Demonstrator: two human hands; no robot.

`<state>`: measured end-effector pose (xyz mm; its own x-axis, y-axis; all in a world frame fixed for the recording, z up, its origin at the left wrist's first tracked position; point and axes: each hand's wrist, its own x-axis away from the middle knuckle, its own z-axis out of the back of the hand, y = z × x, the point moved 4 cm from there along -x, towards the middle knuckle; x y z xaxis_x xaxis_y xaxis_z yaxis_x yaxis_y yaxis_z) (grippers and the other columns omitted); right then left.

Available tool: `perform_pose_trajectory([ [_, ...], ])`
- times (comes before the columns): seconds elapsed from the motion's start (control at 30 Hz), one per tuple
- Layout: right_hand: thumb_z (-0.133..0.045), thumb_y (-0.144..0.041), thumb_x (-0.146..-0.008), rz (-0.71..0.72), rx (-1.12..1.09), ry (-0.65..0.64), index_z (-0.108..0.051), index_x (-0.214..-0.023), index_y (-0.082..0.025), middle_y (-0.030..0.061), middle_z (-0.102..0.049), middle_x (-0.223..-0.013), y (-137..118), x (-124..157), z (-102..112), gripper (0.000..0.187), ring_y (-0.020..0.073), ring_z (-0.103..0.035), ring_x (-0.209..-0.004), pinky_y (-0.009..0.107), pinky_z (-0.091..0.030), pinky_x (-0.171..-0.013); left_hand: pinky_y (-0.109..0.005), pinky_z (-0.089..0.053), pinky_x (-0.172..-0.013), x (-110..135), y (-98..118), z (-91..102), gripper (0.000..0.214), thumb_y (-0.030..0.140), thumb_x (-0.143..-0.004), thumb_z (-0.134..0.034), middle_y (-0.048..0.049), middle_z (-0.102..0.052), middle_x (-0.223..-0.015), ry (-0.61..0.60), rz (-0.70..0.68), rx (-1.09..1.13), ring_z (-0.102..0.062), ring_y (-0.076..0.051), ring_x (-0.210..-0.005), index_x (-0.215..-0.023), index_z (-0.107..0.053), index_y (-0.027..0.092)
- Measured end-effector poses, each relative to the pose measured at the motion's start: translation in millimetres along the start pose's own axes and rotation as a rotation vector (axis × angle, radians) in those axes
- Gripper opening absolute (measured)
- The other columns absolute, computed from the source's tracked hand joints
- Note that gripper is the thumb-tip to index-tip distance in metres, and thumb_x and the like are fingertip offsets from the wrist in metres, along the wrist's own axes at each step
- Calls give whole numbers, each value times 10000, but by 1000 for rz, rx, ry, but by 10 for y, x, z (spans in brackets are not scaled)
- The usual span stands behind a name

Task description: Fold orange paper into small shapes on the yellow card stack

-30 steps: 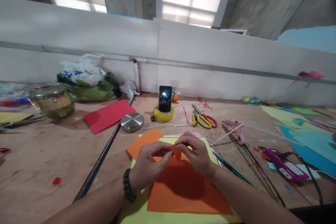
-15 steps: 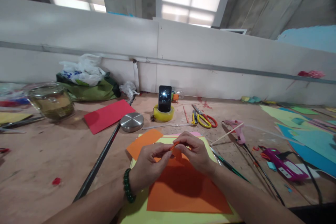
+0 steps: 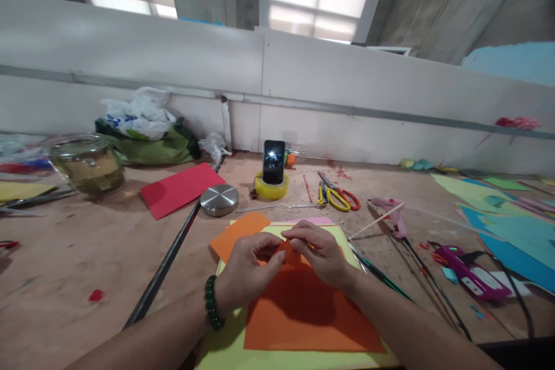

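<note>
A small piece of orange paper [image 3: 293,256] is pinched between my two hands, its folded or curled upper edge mostly covered by fingers. My left hand [image 3: 251,263], with a green bead bracelet at the wrist, grips it from the left with thumb and fingers. From the right, my right hand [image 3: 318,251] closes its fingertips on the same piece. Beneath both hands lies a large orange sheet [image 3: 312,324] on a yellow sheet stack [image 3: 225,338]. Another orange sheet [image 3: 238,234] sticks out at the stack's upper left.
A phone [image 3: 273,163] leans on a yellow tape roll [image 3: 272,186]. Scissors [image 3: 336,193], a pink glue gun [image 3: 392,214] and a magenta device [image 3: 470,272] lie to the right. Leftward are a round metal lid [image 3: 219,200], a red sheet [image 3: 182,189] and a glass jar [image 3: 87,167].
My fingers have shifted slightly on the small orange paper, the left fingers curling more. Both hands still hold it in nearly the same place.
</note>
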<state>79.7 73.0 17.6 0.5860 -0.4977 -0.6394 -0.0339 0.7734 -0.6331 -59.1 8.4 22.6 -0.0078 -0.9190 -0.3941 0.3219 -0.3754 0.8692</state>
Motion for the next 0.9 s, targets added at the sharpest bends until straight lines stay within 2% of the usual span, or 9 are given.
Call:
perform_pose_trajectory([
  [0.1, -522, -370, -946, -69, 1, 34, -698, -961, -205, 45, -678, -816, 41, -1, 25, 241, 147, -621, -743, 258, -498, -668, -260, -563, -670, 10, 22, -21, 207, 189, -750, -527, -60, -716, -780, -60, -22, 17, -684, -177, -722, -861, -694, 136],
  [0.23, -529, -393, -933, -149, -19, 43, -697, -908, -195, 36, -675, -781, 90, -12, 37, 260, 140, -602, -691, 248, -479, -626, -253, -551, -655, 5, -32, -18, 220, 163, -745, -515, -52, -717, -767, -46, -9, -27, -673, -167, -696, -856, -705, 144],
  [0.37, -533, -424, -924, -182, -45, 60, -697, -888, -189, 33, -654, -748, 114, -18, 39, 289, 140, -588, -660, 255, -473, -612, -246, -546, -694, -7, -48, -26, 246, 144, -746, -515, -56, -730, -842, -64, -34, -12, -681, -165, -754, -899, -707, 159],
  [0.6, -542, -431, -924, -135, -53, 68, -707, -911, -197, 35, -655, -733, 78, -5, 27, 286, 146, -603, -658, 268, -488, -626, -212, -495, -584, -22, -47, 20, 180, 203, -772, -514, -38, -689, -685, 46, -31, -83, -622, -136, -623, -760, -687, 153],
  [0.8, -560, -382, -926, -48, -29, 19, -725, -918, -200, 45, -674, -734, -5, -7, -4, 246, 146, -608, -671, 269, -498, -635, -188, -449, -511, -4, -51, 11, 176, 243, -772, -521, -7, -632, -585, 56, 12, -25, -566, -112, -533, -671, -635, 156],
  [0.9, -566, -393, -922, -49, -29, 14, -738, -920, -201, 57, -678, -776, -10, -14, -2, 258, 149, -610, -708, 271, -497, -652, -183, -443, -512, -1, -49, 13, 181, 235, -764, -515, 0, -631, -571, 49, 26, 4, -566, -108, -533, -634, -621, 165],
])
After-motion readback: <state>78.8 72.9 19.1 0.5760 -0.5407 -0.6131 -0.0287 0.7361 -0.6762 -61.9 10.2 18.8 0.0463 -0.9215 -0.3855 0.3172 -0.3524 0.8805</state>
